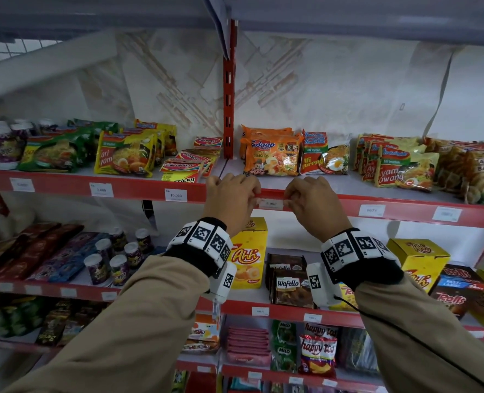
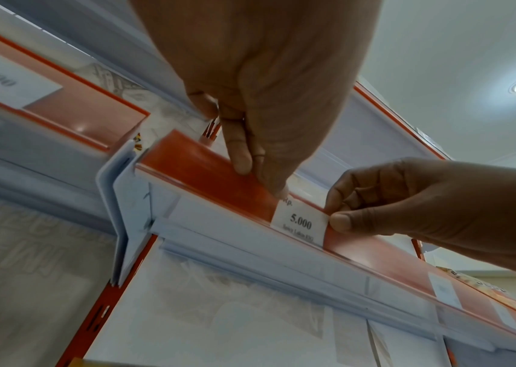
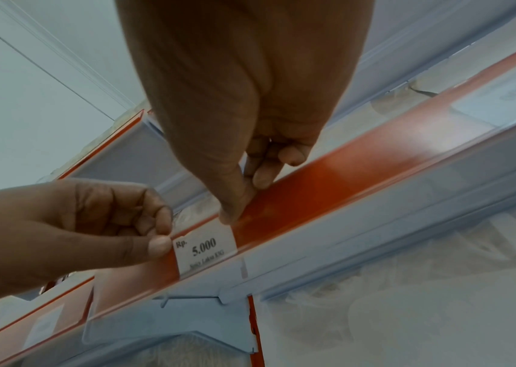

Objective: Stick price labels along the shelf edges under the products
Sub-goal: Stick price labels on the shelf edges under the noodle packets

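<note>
pinching one price label [image 1: 271, 204] at both ends, left hand [image 1: 233, 197] and right hand [image 1: 314, 200] meet one red shelf edge [image 1: 399, 209].

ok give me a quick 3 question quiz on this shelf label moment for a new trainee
1. True or false: the price label between the two hands reads 10.000.
2. Multiple choice: which product sits on the shelf directly above that label? A) the orange Sedaap noodle packs B) cups C) drink cartons
3. Fill in: the left hand touches the label's ____ end and the right hand its right end, against the red shelf edge strip.

Key
1. False; both wrist views show 5.000.
2. A
3. left
</note>
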